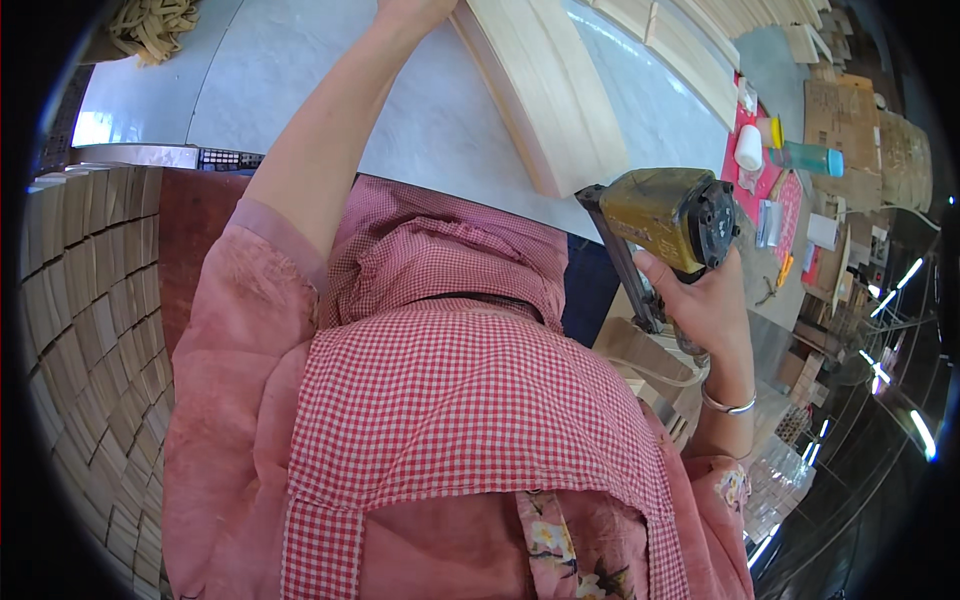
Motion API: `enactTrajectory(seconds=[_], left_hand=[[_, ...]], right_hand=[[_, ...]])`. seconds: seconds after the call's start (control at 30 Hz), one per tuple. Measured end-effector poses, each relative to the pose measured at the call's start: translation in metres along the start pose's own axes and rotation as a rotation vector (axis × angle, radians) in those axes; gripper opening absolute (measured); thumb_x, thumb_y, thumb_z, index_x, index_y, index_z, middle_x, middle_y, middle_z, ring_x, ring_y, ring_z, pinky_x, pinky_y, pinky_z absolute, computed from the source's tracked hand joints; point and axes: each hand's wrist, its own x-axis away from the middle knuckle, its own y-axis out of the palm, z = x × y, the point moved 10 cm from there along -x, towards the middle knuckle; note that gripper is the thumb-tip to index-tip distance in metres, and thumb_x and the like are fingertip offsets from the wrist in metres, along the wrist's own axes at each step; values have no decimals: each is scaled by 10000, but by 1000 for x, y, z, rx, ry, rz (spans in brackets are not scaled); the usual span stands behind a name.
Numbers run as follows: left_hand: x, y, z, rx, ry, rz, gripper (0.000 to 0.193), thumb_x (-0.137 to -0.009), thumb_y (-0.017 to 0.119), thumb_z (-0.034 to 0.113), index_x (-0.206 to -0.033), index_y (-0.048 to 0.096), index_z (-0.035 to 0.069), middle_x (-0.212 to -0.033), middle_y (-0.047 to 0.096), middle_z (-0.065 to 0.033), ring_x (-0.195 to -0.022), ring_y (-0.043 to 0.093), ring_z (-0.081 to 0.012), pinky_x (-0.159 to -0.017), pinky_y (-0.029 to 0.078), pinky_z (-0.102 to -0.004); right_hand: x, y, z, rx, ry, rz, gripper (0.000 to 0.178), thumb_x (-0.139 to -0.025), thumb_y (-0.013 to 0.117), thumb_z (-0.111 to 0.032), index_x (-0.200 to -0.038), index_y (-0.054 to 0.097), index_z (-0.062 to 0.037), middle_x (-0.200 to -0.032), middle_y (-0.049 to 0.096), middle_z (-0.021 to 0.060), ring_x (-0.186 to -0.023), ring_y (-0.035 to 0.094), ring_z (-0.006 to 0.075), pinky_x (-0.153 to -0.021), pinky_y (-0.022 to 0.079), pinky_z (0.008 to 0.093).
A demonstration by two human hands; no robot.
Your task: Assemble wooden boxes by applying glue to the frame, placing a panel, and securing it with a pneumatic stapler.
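A pale wooden piece [545,90], built of long boards, lies at a slant on the light grey tabletop [290,90]. In my right hand [712,305] is a yellow and black nail gun [655,212], its fingers wrapped round the handle. The gun's nose is at the near end of the wooden piece; whether they touch I cannot make out. My left hand [418,8] is at the top edge, beside the far part of the same piece. Its fingers are cut off by the picture's rim.
Stacked wooden blocks [95,330] rise on the left. A heap of tan strips [155,28] sits at the upper left. More wooden boards [680,60] lie at the upper right. Beyond are a teal bottle [815,158], a white bottle [748,148] and cardboard [845,125]. A hose [655,375] hangs below the nail gun.
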Motion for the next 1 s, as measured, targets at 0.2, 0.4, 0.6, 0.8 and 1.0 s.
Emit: enactTrajectory(seconds=[0.2, 0.4, 0.6, 0.8, 1.0], left_hand=[[-1, 3, -1, 21, -42, -14, 270, -800, 700, 246, -809, 682, -23, -773, 666, -160, -682, 608, -294, -669, 513, -378], [1, 0, 2, 20, -43, -39, 275, -806, 698, 253, -801, 678, -22, -752, 657, -152, -664, 601, -286, -657, 510, -379], [2, 2, 1, 35, -91, -67, 273, -810, 697, 255, -800, 679, -17, -743, 654, -146, -657, 599, -283, -658, 510, -377], [1, 1, 1, 11, -81, -64, 271, -814, 696, 263, -804, 682, -8, -745, 658, -144, -667, 606, -290, -668, 513, -383], [0, 1, 0, -10, -74, -43, 269, -817, 696, 271, -809, 685, 2, -748, 663, -142, -677, 612, -297, -678, 515, -389]], right_hand=[[5, -7, 5, 19, 38, -15, 316, -820, 830, -118, -1038, 690, 63, -928, 754, 125, -742, 673, 186, -671, 546, 313], [3, -18, 6, -14, 89, 27, 344, -830, 829, -112, -1089, 670, 48, -984, 750, 124, -785, 683, 195, -693, 551, 316], [-6, -17, 10, 18, 113, -2, 356, -833, 830, -110, -1108, 662, 41, -1002, 747, 124, -804, 687, 202, -707, 554, 321], [-8, -18, 12, 11, 121, -18, 358, -833, 830, -109, -1111, 661, 39, -999, 747, 123, -808, 687, 203, -717, 555, 329], [-1, -17, 12, 69, 140, 38, 362, -829, 834, -110, -1107, 664, 46, -1001, 749, 130, -795, 689, 202, -693, 556, 319]])
